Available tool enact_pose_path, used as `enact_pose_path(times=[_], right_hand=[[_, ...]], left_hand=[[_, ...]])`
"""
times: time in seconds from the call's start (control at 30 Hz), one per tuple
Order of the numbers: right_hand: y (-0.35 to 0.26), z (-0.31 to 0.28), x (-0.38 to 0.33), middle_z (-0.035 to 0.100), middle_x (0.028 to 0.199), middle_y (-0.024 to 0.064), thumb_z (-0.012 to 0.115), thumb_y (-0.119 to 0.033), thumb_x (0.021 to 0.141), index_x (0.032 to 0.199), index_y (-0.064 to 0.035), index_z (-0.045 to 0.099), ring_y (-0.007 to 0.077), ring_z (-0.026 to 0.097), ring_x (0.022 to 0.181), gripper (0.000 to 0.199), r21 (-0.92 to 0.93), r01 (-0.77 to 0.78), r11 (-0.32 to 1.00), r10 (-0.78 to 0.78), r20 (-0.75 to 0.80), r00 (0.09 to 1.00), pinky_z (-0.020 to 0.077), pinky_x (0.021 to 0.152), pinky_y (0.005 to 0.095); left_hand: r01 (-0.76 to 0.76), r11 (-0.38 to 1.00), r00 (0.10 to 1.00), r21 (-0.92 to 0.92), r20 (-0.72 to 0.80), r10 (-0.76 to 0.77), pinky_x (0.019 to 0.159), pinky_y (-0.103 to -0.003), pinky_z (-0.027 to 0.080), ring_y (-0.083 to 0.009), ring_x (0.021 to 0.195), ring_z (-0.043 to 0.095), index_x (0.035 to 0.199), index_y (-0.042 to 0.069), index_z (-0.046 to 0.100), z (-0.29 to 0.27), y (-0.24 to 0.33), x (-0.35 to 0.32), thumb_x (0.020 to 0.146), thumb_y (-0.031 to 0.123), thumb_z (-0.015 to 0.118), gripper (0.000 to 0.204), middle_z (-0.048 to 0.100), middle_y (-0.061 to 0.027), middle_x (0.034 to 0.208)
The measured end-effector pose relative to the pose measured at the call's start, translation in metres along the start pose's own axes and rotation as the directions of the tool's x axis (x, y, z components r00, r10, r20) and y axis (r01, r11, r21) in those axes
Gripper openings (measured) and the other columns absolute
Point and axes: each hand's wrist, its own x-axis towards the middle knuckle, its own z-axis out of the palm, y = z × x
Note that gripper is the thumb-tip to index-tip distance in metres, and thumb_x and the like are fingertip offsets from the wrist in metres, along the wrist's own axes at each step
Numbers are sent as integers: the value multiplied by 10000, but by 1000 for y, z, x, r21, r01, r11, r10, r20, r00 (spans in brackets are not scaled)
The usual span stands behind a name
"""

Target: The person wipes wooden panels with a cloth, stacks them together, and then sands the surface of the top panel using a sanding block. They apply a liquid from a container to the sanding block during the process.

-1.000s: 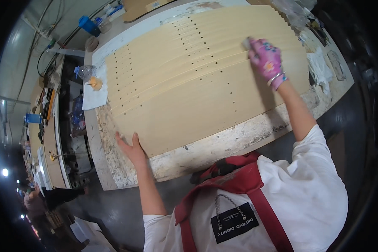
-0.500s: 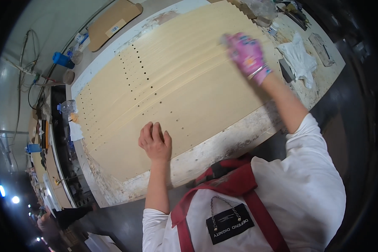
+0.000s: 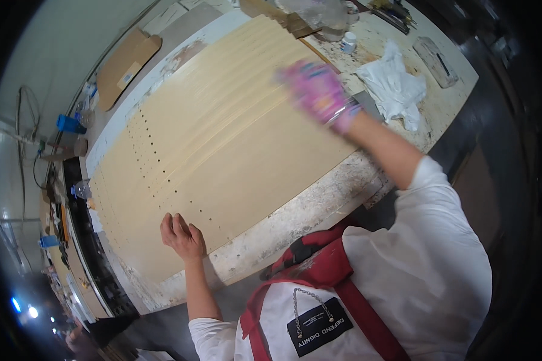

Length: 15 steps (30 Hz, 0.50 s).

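Pale wood panels [image 3: 223, 150], laid overlapping like a fan and drilled with rows of small holes toward 9 o'clock, cover most of the tabletop [image 3: 319, 207], whose paint-spattered edge shows along the near side. At 1 o'clock a small white jar [image 3: 347, 43] stands beside a clear container [image 3: 319, 15]; what either holds cannot be made out. A crumpled white cloth [image 3: 394, 84] lies at 2 o'clock, a flat grey tool [image 3: 438, 60] beyond it. A blue object [image 3: 70, 124] at 9 o'clock is too small to identify. The left hand [image 3: 182, 234] rests on the panels' near edge, fingers loosely curled, gripping nothing. The right hand [image 3: 316, 90], in a pink glove, is blurred over the panels' far end; its grip cannot be told.
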Motion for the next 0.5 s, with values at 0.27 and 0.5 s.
enact_pose_path(times=[0.27, 0.5], right_hand=[[-62, 31, 32, 618, 1175, 115, 531, -236, 887, 1251, -95, 556, 276, 566, 1092, 392, -367, 174, 914, -145, 106, 984, 460, 918, 365], [-173, 201, 36, 620, 982, 95, 486, -174, 878, 1112, -131, 578, 267, 639, 835, 255, -318, 235, 918, -23, 550, 835, 475, 752, 381]], left_hand=[[13, 999, 999, -47, 51, -11, 1011, -479, 309, -372, 1221, 422, 1236, 87, 525, 1, 8, 9, 778, 158, 603, 470, 461, -165, 1334], [40, 994, 998, -99, 58, -34, 1011, -465, 335, -374, 1219, 417, 1241, 67, 525, 4, 9, 12, 779, 96, 601, 469, 455, -176, 1335]])
